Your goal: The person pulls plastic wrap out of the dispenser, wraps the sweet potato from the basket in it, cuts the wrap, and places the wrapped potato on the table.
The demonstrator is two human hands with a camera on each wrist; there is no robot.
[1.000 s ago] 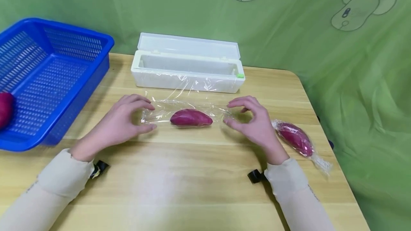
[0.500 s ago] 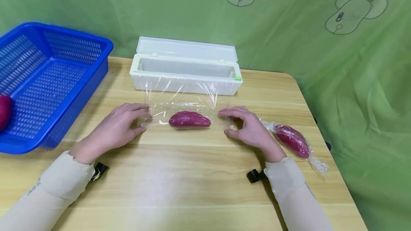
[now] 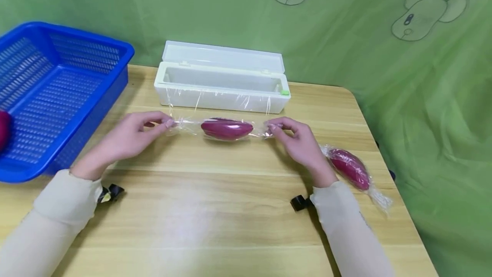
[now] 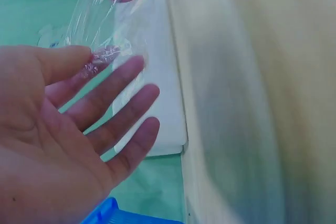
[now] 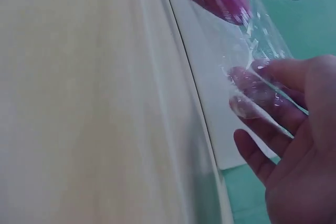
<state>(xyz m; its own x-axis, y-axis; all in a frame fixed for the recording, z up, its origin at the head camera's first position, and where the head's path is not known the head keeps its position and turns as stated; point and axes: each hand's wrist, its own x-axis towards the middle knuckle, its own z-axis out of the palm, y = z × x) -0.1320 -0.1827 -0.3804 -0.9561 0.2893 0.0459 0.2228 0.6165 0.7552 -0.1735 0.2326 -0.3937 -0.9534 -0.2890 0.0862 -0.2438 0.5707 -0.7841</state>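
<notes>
A purple-red sweet potato [image 3: 226,129] lies inside clear plastic wrap in the middle of the head view. My left hand [image 3: 130,137] pinches the gathered left end of the plastic wrap [image 3: 188,125] between thumb and index finger; in the left wrist view its other fingers [image 4: 123,129] are spread. At the opposite end, my right hand [image 3: 300,142] pinches the bunched wrap [image 5: 262,93] between thumb and fingertips. A sheet of the film runs from the sweet potato back to the white wrap dispenser box [image 3: 221,97], whose lid stands open.
Right of my right hand lies another wrapped sweet potato [image 3: 350,169] with twisted ends. A blue plastic basket [image 3: 96,110] at the left holds a purple-red item [image 3: 4,129], partly cut off. The wooden table [image 3: 207,221] meets a green curtain [image 3: 215,7] behind.
Both hands have gone from loosely curved beside the film to pinching its two ends. The sweet potato has shifted slightly toward the box, and the wrap's ends are now gathered narrow.
</notes>
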